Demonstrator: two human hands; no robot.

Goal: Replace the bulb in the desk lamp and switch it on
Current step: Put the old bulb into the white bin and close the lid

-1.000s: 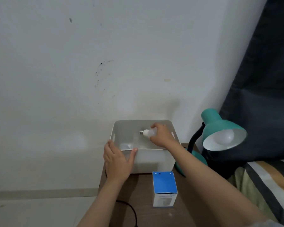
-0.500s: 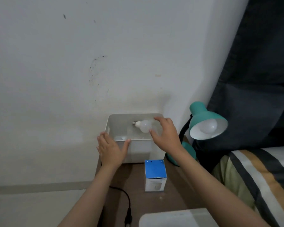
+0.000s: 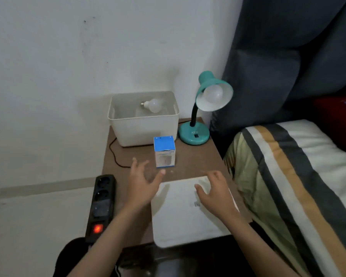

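Observation:
A teal desk lamp (image 3: 194, 134) stands at the back right of the small brown table (image 3: 196, 160), with a white bulb (image 3: 213, 93) in its shade, unlit. A loose white bulb (image 3: 152, 105) lies inside the white bin (image 3: 144, 128) behind. A blue and white bulb box (image 3: 164, 151) stands upright in front of the bin. My left hand (image 3: 143, 181) hovers open just left of the box, fingers spread. My right hand (image 3: 214, 191) rests open over a white lid (image 3: 180, 218) at the table's front.
A black power strip (image 3: 102, 204) with a glowing red switch lies left of the table on the floor. A black cord (image 3: 114, 154) runs across the table's left side. A bed with a striped cover (image 3: 288, 186) and a dark headboard stand close on the right.
My right hand has let go of the bulb, which now lies in the bin. Both hands have pulled back toward the table's front, and the view has tilted down.

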